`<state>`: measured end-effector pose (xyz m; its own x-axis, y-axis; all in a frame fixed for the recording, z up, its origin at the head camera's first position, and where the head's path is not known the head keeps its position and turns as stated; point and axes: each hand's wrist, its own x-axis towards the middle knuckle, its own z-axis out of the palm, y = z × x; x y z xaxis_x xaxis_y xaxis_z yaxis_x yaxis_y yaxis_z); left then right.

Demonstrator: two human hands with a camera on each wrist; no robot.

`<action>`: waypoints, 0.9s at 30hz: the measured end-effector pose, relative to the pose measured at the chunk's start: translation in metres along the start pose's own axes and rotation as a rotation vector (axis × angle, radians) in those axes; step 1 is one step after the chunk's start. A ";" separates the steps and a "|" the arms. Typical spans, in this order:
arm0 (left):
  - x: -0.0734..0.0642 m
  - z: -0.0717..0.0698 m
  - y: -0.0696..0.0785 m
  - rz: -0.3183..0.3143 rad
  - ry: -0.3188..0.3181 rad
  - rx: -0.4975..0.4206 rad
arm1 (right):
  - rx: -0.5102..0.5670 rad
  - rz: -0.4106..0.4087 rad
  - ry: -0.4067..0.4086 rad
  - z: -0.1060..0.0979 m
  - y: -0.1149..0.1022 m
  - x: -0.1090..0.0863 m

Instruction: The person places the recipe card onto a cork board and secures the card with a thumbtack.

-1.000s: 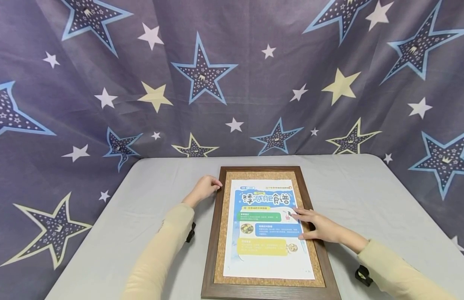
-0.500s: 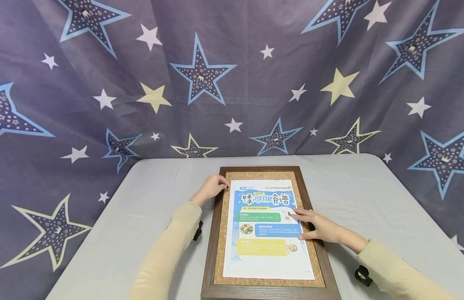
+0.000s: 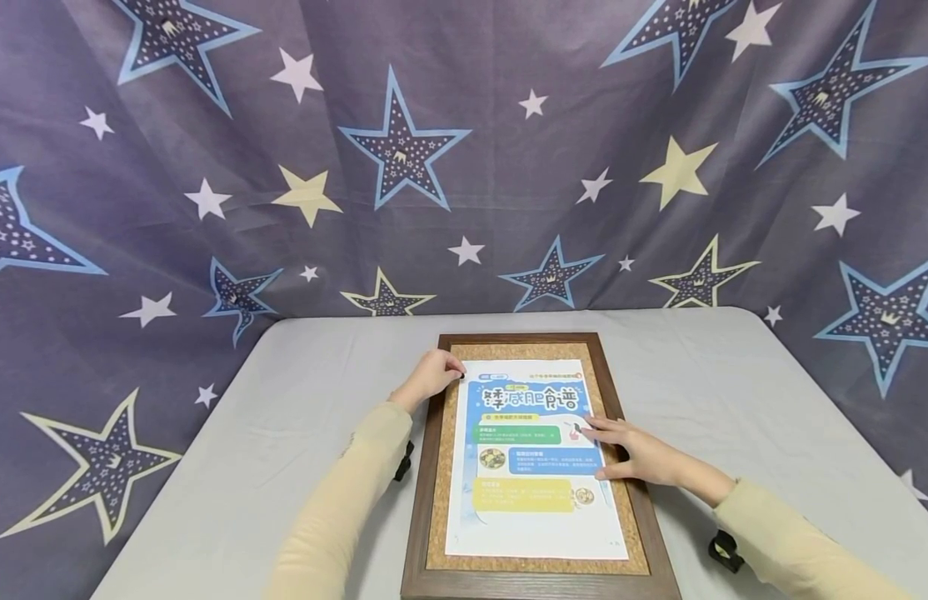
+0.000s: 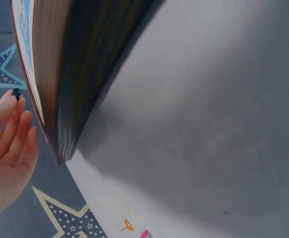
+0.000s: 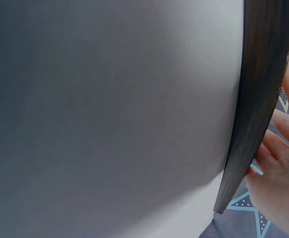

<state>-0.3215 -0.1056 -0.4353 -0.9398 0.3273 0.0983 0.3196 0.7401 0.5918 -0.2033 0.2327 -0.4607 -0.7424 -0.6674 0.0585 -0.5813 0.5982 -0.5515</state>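
The left hand, pinching 1 dark pin, has moved inward to the poster's upper-left corner; the pin now seems positioned, not yet pressed in. Under the poster lies the corkboard; the right hand rests spread over the poster's right edge.

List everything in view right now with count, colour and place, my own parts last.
framed cork board: 1, brown frame, tan cork, on the table
printed sheet: 1, white with blue, green and yellow panels, on the cork
black pin: 1, black, pinched in the left hand
orange pin: 1, orange, on the table
pink item: 1, pink, beside it, cut off by the picture's edge
table: 1, grey, under the board
star-patterned curtain: 1, purple-grey, behind
wrist devices: 2, black, one at each wrist
sleeves: 2, beige, on both arms
left hand: 1, at the sheet's far left corner
right hand: 1, at its right edge
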 end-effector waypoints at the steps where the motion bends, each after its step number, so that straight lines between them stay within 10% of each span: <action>1: 0.001 0.000 0.000 0.006 -0.002 -0.001 | 0.000 0.000 -0.001 0.000 0.000 0.000; 4: 0.026 0.021 -0.040 0.097 -0.006 0.005 | -0.001 -0.003 -0.001 0.000 -0.001 0.000; 9: 0.098 0.088 -0.160 0.238 0.005 -0.021 | -0.008 -0.005 0.002 0.000 -0.001 0.000; 11: 0.085 0.075 -0.132 0.149 -0.034 -0.023 | -0.010 -0.006 0.003 0.000 -0.001 0.000; 13: 0.045 0.040 -0.065 0.066 -0.052 -0.022 | -0.011 -0.006 0.006 0.000 -0.001 0.000; 17: 0.007 0.005 -0.001 0.000 -0.077 -0.040 | -0.011 -0.010 0.008 0.001 0.000 0.001; 20: 0.017 0.014 -0.018 0.011 -0.080 -0.032 | -0.011 -0.010 0.008 0.001 0.000 0.001; 21: 0.007 0.005 0.000 -0.020 -0.084 -0.020 | -0.009 -0.009 0.008 0.000 0.000 0.001; 27: 0.009 0.007 -0.002 -0.034 -0.100 -0.015 | 0.000 0.003 -0.003 0.000 -0.002 0.000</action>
<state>-0.3295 -0.1006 -0.4413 -0.9332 0.3595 -0.0016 0.2851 0.7429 0.6056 -0.2025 0.2315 -0.4592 -0.7430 -0.6671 0.0541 -0.5791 0.6002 -0.5517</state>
